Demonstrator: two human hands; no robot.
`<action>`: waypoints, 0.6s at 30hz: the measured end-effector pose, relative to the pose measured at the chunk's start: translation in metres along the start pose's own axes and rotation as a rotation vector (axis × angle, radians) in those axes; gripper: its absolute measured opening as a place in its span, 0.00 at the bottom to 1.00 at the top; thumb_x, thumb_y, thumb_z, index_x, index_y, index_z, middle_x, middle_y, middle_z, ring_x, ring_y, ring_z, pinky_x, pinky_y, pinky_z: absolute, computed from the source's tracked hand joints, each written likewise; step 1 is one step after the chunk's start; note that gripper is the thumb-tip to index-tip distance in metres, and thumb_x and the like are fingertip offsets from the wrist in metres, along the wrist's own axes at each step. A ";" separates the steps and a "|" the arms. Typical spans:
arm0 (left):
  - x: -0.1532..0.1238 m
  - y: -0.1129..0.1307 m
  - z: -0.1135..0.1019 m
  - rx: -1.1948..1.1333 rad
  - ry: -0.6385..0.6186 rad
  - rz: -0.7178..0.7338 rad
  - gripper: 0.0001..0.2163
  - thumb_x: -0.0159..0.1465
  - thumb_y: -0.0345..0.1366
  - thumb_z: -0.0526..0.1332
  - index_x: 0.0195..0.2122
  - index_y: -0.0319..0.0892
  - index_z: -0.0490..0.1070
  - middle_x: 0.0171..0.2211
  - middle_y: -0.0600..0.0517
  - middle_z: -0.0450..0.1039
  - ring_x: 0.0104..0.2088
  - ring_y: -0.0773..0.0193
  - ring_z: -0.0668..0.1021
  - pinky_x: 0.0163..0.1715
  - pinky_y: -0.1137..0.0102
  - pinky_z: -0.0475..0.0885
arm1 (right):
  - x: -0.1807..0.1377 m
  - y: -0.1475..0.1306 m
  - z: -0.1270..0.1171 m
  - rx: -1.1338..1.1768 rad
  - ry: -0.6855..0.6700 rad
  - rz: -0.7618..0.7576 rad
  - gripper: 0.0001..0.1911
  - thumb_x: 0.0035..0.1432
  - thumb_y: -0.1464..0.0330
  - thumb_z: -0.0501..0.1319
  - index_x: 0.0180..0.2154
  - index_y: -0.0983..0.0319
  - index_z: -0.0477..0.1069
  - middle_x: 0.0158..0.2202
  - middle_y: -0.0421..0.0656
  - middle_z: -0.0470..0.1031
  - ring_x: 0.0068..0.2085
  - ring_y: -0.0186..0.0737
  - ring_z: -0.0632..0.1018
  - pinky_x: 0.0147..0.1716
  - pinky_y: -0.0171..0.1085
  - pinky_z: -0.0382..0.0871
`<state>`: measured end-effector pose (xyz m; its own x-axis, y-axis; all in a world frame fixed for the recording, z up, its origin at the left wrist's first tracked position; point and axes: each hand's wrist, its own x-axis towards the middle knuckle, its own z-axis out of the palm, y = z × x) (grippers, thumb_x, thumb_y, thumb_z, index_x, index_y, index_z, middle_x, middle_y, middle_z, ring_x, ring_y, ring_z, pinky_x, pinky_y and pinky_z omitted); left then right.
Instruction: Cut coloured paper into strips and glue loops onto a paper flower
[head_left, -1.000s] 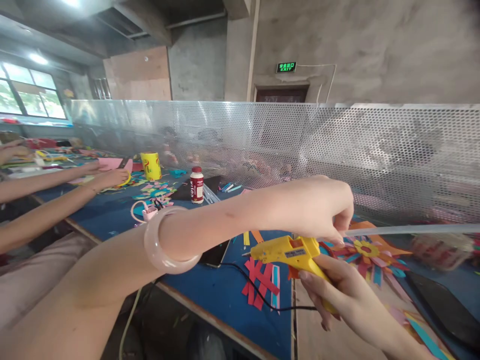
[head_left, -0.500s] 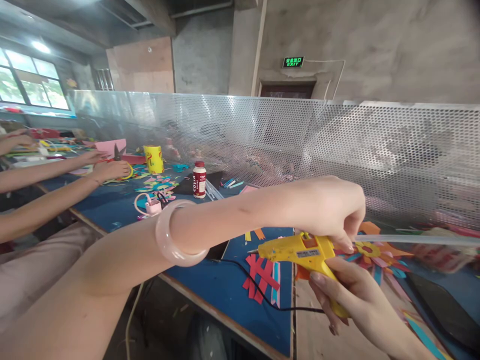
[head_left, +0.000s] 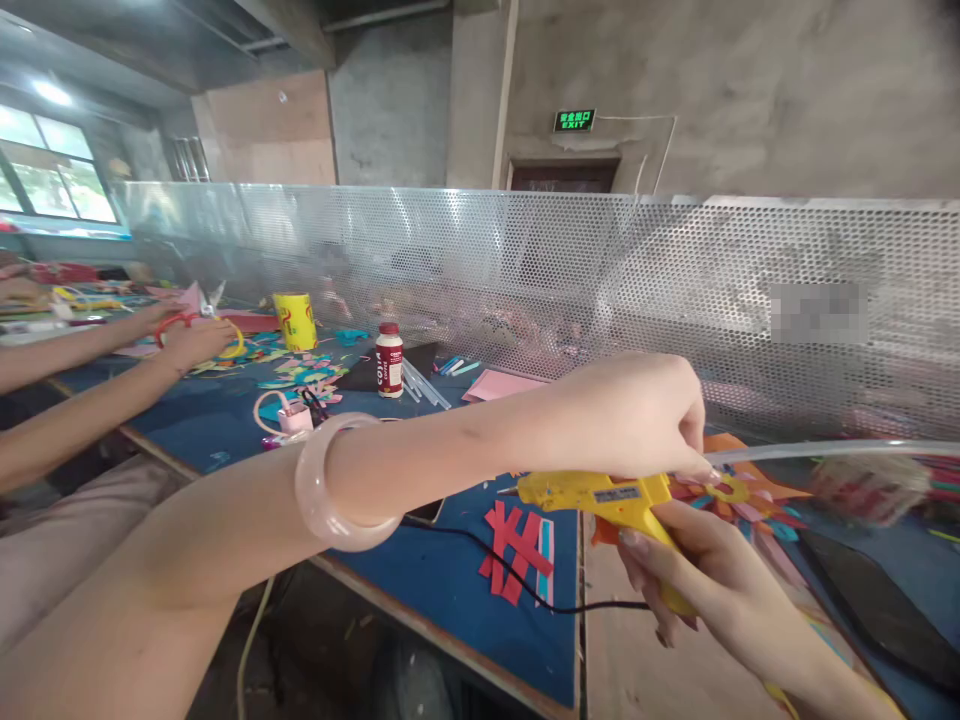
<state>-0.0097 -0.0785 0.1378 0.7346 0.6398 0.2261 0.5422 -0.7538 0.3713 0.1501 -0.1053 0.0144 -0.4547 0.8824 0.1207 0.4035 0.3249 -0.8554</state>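
My right hand (head_left: pixel 712 580) wraps round the handle of a yellow hot glue gun (head_left: pixel 585 493), whose metal nozzle points left. Reaching across above it, my left hand (head_left: pixel 637 415) has its fingers closed in a pinch at the gun's rear end. A long translucent glue stick (head_left: pixel 840 450) runs from those fingertips out to the right. Part of the gun's top is hidden behind my left hand. Beneath the nozzle, crossed red paper strips (head_left: pixel 514 550) lie on the blue tabletop (head_left: pixel 450 620). A paper flower (head_left: pixel 739 490) in orange and other colours sits behind my right hand.
A dark phone (head_left: pixel 877 590) lies at the right. Behind my left arm stand a red-labelled bottle (head_left: pixel 389 362), loose glue sticks (head_left: pixel 424 385) and a yellow roll (head_left: pixel 296 322). A co-worker's hand (head_left: pixel 199 345) holds scissors at the left. The gun's black cord (head_left: pixel 487 550) crosses the table.
My left hand has shifted slightly left over the glue gun, and the glue stick sits a little higher in view. The co-worker's scissors have opened wider. The whole view has turned slightly right.
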 end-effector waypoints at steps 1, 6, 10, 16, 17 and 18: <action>-0.001 -0.001 0.001 -0.047 0.001 -0.007 0.09 0.56 0.39 0.61 0.30 0.40 0.77 0.25 0.53 0.76 0.22 0.70 0.73 0.24 0.73 0.63 | -0.001 -0.001 -0.001 -0.011 0.005 0.005 0.20 0.59 0.52 0.53 0.25 0.61 0.61 0.12 0.35 0.65 0.15 0.30 0.67 0.16 0.29 0.56; -0.005 -0.004 0.005 -0.220 0.067 0.009 0.09 0.56 0.38 0.61 0.30 0.38 0.77 0.25 0.54 0.76 0.23 0.72 0.73 0.25 0.74 0.63 | -0.005 -0.005 -0.004 -0.024 0.006 0.027 0.21 0.59 0.51 0.52 0.24 0.61 0.61 0.13 0.35 0.65 0.15 0.30 0.67 0.17 0.30 0.57; -0.007 -0.006 0.010 -0.258 0.114 0.016 0.09 0.55 0.37 0.62 0.30 0.38 0.78 0.24 0.54 0.76 0.25 0.71 0.73 0.26 0.74 0.63 | -0.005 -0.005 -0.004 -0.002 -0.002 0.041 0.22 0.59 0.51 0.52 0.24 0.61 0.59 0.13 0.34 0.63 0.15 0.28 0.66 0.17 0.29 0.55; -0.007 -0.008 0.020 -0.296 0.216 -0.015 0.11 0.56 0.41 0.61 0.30 0.39 0.78 0.22 0.54 0.74 0.23 0.71 0.71 0.23 0.73 0.60 | -0.004 -0.007 -0.005 0.016 0.011 0.062 0.21 0.59 0.51 0.52 0.26 0.61 0.58 0.14 0.33 0.61 0.14 0.26 0.66 0.16 0.28 0.54; -0.006 -0.009 0.022 -0.301 0.230 -0.021 0.11 0.56 0.41 0.61 0.30 0.39 0.78 0.22 0.53 0.74 0.24 0.71 0.71 0.23 0.73 0.60 | -0.005 -0.007 -0.005 0.005 0.014 0.063 0.21 0.59 0.51 0.52 0.26 0.61 0.57 0.15 0.33 0.61 0.14 0.26 0.66 0.16 0.28 0.54; -0.006 -0.009 0.023 -0.302 0.243 -0.026 0.11 0.56 0.41 0.61 0.30 0.39 0.78 0.23 0.53 0.74 0.24 0.71 0.71 0.24 0.73 0.60 | -0.005 -0.007 -0.006 -0.007 0.016 0.065 0.21 0.60 0.51 0.51 0.26 0.61 0.57 0.15 0.33 0.61 0.15 0.26 0.66 0.15 0.28 0.54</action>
<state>-0.0097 -0.0792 0.1126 0.5849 0.7020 0.4065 0.3879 -0.6821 0.6199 0.1539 -0.1101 0.0228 -0.4142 0.9072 0.0733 0.4372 0.2690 -0.8582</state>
